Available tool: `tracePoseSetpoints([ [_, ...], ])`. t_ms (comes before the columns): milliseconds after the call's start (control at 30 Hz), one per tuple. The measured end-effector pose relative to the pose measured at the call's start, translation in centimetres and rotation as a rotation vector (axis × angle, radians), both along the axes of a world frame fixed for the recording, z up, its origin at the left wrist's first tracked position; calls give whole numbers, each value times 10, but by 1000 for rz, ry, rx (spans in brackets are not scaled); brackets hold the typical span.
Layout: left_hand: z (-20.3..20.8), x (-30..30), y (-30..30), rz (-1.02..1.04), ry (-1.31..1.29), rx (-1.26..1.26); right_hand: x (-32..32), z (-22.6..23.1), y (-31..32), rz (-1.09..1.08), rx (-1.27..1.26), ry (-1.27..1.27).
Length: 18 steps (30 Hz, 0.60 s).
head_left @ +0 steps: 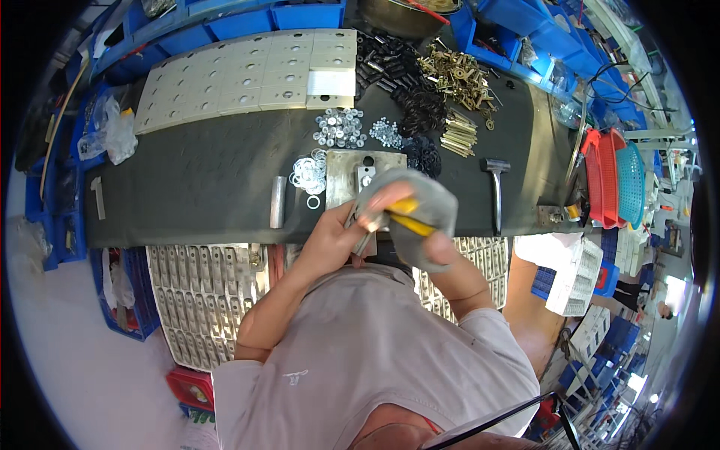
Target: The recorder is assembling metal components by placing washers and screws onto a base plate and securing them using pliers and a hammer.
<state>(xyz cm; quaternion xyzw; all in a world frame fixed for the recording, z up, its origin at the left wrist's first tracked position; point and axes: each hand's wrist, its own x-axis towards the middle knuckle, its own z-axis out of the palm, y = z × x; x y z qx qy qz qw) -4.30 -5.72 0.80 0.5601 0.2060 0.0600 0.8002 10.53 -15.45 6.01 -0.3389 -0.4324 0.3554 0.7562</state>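
Observation:
My left hand is closed around a small metal part, partly hidden, in front of my body at the table's near edge. Close beside it is my right hand, blurred by motion, its bare fingertips bent toward that metal part. Grey fabric, a glove or cloth, covers most of this hand, and two yellow strips show against it; whether they belong to a tool I cannot tell. Just beyond both hands a metal plate lies on the table, bearing a small silver lock-like piece.
Flat white rings, grey washers, black parts and brass parts lie in piles beyond. A metal cylinder stands left, a hammer lies right. Pale plates line the back; blue bins edge the table.

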Motion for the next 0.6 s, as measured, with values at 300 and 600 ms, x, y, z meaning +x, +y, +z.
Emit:
tracePoseSetpoints([
  [300, 24, -8, -11, -60, 64, -141, -25, 23, -31, -18, -291, 284],
  [600, 7, 0, -11, -158, 47, -82, -14, 1, -29, 75, -59, -237],
])
